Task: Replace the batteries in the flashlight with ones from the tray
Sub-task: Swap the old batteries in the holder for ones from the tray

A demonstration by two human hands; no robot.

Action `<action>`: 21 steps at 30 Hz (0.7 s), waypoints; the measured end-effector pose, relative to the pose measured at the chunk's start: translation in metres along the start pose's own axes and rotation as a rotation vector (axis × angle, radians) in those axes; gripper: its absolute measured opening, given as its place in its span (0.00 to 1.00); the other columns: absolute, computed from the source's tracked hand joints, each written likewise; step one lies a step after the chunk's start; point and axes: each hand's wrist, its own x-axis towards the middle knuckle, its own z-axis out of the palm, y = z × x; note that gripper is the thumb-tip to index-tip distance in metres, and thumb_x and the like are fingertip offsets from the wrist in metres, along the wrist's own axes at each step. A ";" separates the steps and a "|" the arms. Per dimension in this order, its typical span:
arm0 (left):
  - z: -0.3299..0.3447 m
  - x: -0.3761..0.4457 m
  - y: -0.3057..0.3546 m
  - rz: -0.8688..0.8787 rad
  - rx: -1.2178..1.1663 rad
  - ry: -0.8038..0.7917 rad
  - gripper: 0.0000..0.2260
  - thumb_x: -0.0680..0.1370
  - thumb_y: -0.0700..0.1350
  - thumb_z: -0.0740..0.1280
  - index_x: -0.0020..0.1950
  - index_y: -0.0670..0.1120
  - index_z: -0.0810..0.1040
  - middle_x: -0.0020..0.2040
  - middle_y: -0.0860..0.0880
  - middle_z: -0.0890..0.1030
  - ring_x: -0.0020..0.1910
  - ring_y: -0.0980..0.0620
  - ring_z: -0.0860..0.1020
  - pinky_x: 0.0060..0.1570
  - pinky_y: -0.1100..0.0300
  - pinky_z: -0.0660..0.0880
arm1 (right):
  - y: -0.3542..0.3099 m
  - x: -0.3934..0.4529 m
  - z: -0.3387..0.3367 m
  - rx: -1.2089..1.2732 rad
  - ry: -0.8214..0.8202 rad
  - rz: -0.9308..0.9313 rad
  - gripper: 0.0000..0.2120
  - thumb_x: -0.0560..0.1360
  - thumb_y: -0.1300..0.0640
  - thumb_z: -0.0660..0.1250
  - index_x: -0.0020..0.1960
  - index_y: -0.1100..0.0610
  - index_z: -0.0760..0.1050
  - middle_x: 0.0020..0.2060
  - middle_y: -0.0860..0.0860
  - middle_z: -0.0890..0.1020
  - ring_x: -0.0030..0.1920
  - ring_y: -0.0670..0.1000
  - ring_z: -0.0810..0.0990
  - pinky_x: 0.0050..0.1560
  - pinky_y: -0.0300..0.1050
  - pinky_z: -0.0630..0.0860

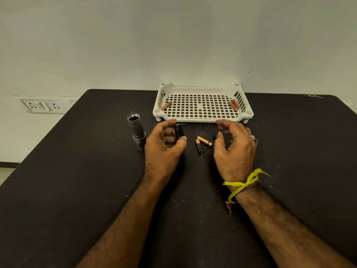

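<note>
A plain, pale wall (173, 39) fills the upper half of the view, greenish-grey under dim, even light, with 1 small dark speck (249, 71) on it to the right. Against it stands a dark table (77, 171) with a matt, almost black top, rounded far corners and faint pale scuffs and dust marks across its surface. Low on the wall to the left of the table sits a white socket plate (43, 105) with 2 outlets and what looks like a switch between them, though it is blurred. Below that, at the left edge, a dark strip (8, 164) runs along the wall's foot above a lighter patch, perhaps floor.
</note>
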 end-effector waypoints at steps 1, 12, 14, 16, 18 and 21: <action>0.000 -0.001 0.001 0.005 -0.010 -0.005 0.20 0.73 0.38 0.76 0.62 0.51 0.79 0.48 0.49 0.84 0.42 0.53 0.83 0.43 0.60 0.81 | 0.000 0.000 0.000 0.002 -0.005 -0.002 0.14 0.71 0.69 0.68 0.55 0.60 0.81 0.48 0.52 0.84 0.50 0.55 0.79 0.47 0.55 0.79; 0.000 -0.001 0.008 0.020 -0.027 0.021 0.12 0.79 0.44 0.70 0.62 0.49 0.79 0.46 0.51 0.85 0.44 0.54 0.85 0.46 0.53 0.83 | 0.002 0.001 0.008 -0.041 -0.051 -0.058 0.12 0.71 0.67 0.68 0.53 0.59 0.81 0.45 0.51 0.84 0.48 0.52 0.79 0.51 0.39 0.73; 0.000 0.000 0.008 0.019 -0.020 0.022 0.14 0.80 0.45 0.70 0.65 0.48 0.79 0.46 0.51 0.84 0.45 0.53 0.85 0.46 0.52 0.84 | 0.002 0.002 0.009 -0.044 -0.058 -0.065 0.11 0.72 0.67 0.69 0.53 0.59 0.81 0.45 0.52 0.84 0.48 0.53 0.79 0.51 0.41 0.74; 0.000 0.000 0.008 0.025 -0.029 0.024 0.14 0.80 0.45 0.69 0.66 0.47 0.78 0.45 0.50 0.84 0.44 0.52 0.85 0.45 0.52 0.83 | -0.002 0.002 0.009 -0.047 -0.057 -0.067 0.11 0.72 0.66 0.69 0.53 0.59 0.81 0.45 0.51 0.84 0.48 0.52 0.79 0.50 0.45 0.77; 0.000 -0.001 0.007 0.036 -0.050 0.032 0.14 0.81 0.46 0.68 0.66 0.47 0.78 0.45 0.49 0.83 0.43 0.53 0.84 0.43 0.55 0.82 | -0.008 0.003 0.008 -0.043 -0.044 -0.060 0.10 0.72 0.66 0.69 0.53 0.59 0.81 0.46 0.51 0.84 0.49 0.52 0.80 0.50 0.47 0.78; 0.001 -0.001 0.005 0.048 -0.080 0.043 0.14 0.82 0.45 0.67 0.68 0.47 0.77 0.45 0.50 0.83 0.42 0.54 0.83 0.42 0.58 0.81 | -0.020 0.012 0.013 -0.014 -0.023 -0.027 0.10 0.72 0.65 0.69 0.52 0.59 0.82 0.46 0.51 0.84 0.48 0.53 0.81 0.50 0.51 0.80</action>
